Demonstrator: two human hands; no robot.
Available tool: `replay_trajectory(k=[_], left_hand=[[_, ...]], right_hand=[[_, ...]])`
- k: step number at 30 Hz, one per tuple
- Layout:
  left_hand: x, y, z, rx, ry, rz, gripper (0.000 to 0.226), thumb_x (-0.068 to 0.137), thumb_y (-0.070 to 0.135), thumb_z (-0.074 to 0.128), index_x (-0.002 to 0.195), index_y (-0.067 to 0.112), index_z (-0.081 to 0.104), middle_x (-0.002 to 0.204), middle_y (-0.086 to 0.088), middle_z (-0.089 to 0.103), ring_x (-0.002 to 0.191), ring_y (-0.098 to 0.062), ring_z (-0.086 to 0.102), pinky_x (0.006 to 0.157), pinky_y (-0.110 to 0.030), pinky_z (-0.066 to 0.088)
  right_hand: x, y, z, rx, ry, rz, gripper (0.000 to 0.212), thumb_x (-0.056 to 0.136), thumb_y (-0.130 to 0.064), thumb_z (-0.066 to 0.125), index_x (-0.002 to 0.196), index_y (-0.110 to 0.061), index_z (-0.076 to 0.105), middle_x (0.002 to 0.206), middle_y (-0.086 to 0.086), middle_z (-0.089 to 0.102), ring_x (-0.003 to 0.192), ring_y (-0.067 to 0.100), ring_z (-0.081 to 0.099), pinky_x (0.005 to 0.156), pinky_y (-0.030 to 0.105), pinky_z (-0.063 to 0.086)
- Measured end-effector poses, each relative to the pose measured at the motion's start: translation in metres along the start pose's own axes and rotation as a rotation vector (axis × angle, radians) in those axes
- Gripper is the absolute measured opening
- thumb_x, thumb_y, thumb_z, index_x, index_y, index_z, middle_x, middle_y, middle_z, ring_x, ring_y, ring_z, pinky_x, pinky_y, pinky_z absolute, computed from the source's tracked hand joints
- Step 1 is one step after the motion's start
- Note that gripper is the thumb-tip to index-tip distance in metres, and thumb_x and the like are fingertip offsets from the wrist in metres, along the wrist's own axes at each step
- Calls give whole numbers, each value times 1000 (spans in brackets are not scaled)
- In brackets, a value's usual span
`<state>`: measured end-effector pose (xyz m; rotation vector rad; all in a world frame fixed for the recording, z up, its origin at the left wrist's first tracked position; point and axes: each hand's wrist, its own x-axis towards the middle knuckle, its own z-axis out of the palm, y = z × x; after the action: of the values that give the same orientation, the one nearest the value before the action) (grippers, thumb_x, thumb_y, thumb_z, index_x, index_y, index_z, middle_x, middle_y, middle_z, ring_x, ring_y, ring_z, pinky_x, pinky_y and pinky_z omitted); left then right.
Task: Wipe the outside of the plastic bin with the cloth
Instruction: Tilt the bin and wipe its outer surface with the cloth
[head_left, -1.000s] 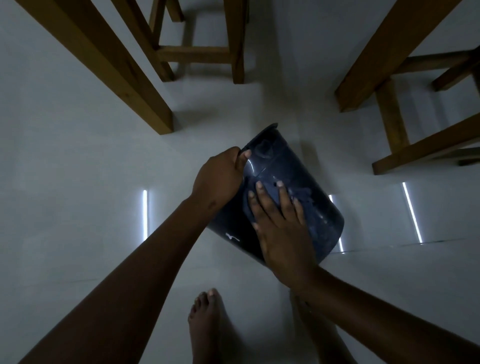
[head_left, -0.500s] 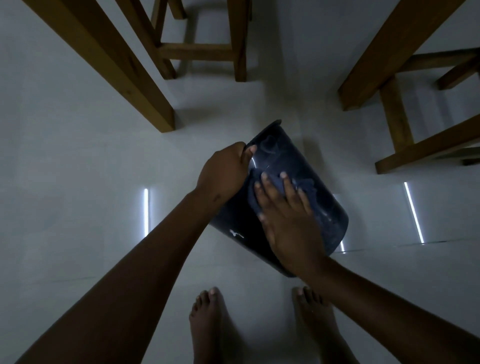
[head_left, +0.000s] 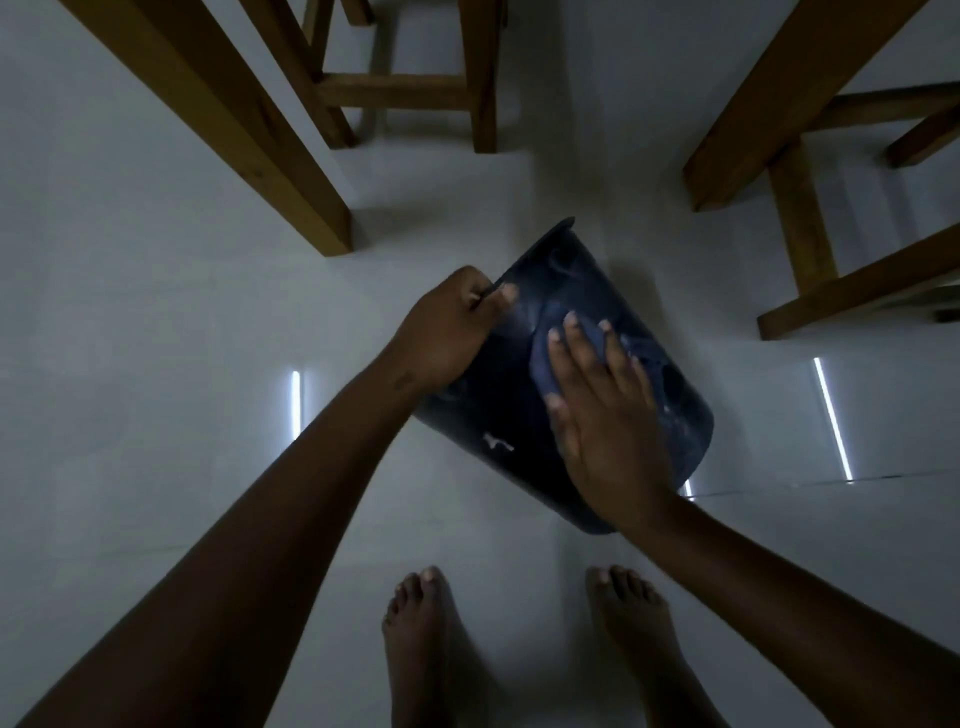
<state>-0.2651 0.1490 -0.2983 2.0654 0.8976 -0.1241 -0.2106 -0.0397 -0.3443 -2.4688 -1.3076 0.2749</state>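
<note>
Dark plastic bin (head_left: 498, 395) tilted, L hand (head_left: 447, 332) clamped on rim @ 10 o'clock; R hand (head_left: 597, 410) flat, fingers apart, presses blue cloth (head_left: 543, 364). Keep strokes overlapping, rotate bin.

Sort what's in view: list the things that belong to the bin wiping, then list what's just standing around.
Part of the job:
plastic bin, tipped on its side
cloth, pressed flat under the right hand
left hand, gripping the bin's rim

Just there:
wooden furniture legs
floor
person's bare feet
</note>
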Motion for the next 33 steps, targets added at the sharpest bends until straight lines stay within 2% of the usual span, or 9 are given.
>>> replay_trajectory(k=[2,6,11,16,18,22,24,29,33], left_hand=[[-14,-16,1,38,-17,3,41,98,50,35,92,15,55,80,2,61,78,-19,61,65,-28,44],[-16,-15,13,76,128,58,43,100,48,31,84,17,56,79,0,65,76,-20,62,68,-31,47],[-5,-9,8,177,135,158,45,100,47,30,79,18,56,73,2,60,72,-18,59,72,-33,49],[-2,-1,11,146,138,166,46,101,44,31,82,13,58,80,-3,63,77,-21,59,75,-34,48],[0,-2,11,154,139,149,48,101,45,30,83,11,59,81,-5,64,78,-23,60,75,-37,49],[0,-7,13,144,146,131,49,101,46,29,86,10,60,83,-7,66,79,-25,61,76,-37,50],[2,-5,14,140,145,130,48,101,45,30,86,11,59,83,-7,65,79,-25,60,73,-35,48],[9,4,19,195,134,119,40,102,43,29,83,15,52,80,-2,58,76,-22,56,69,-30,39],[9,-2,18,214,129,81,43,101,45,29,82,15,54,83,-6,63,78,-25,59,70,-31,44]], right_hand=[[18,16,-7,80,48,76,51,102,-33,24,151,-18,23,160,0,22,147,24,17,118,44,21],[27,19,-9,133,44,146,53,103,-37,18,152,-18,21,160,-1,21,148,24,18,117,46,24],[4,4,-1,74,-11,-52,51,102,-33,23,151,-19,20,160,-2,19,149,23,12,118,39,18],[46,30,-5,514,-36,281,49,105,-32,25,151,-17,25,157,2,29,146,15,23,119,27,17],[38,24,-9,443,-15,244,50,104,-33,24,151,-16,26,157,3,29,146,18,23,119,32,19],[-8,-10,-1,41,-71,-67,52,101,-33,25,152,-22,20,161,-1,18,149,26,7,118,45,19],[-5,-6,2,13,-79,-120,52,102,-35,25,152,-23,19,161,-2,16,149,26,7,117,46,21],[38,23,-7,329,-27,148,52,103,-38,17,152,-20,19,160,0,21,148,19,17,118,45,25],[2,-2,-2,58,-50,19,53,102,-35,19,152,-20,16,161,0,15,149,26,9,119,46,17]])
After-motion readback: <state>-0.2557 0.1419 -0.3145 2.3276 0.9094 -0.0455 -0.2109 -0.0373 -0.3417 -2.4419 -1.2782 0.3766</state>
